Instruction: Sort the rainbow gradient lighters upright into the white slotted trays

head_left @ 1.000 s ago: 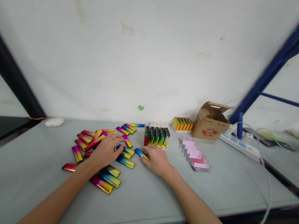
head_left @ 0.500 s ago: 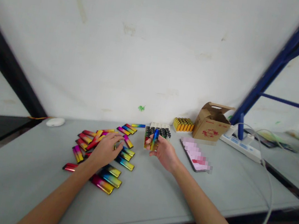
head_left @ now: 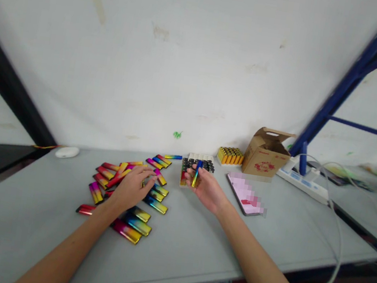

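Several flat, rainbow-coloured lighter shells (head_left: 133,224) lie scattered on the grey table (head_left: 194,246). My left hand (head_left: 131,188) rests on top of this pile with its fingers curled over a shell at its fingertips. My right hand (head_left: 204,187) is lifted off the table and pinches one blue-to-yellow shell (head_left: 197,174) upright. It is held just in front of a tray of upright lighters (head_left: 192,166) with black tops.
A block of orange lighters (head_left: 230,156) and an open cardboard box (head_left: 265,153) stand by the wall. A phone (head_left: 244,195) lies right of my right hand. A white power strip (head_left: 304,182) with cables sits at the right, and a white oval object (head_left: 67,152) at the left.
My right hand picked a shell up from the table and raised it upright near the lighter tray. My left hand stayed on the pile, fingers shifting slightly.
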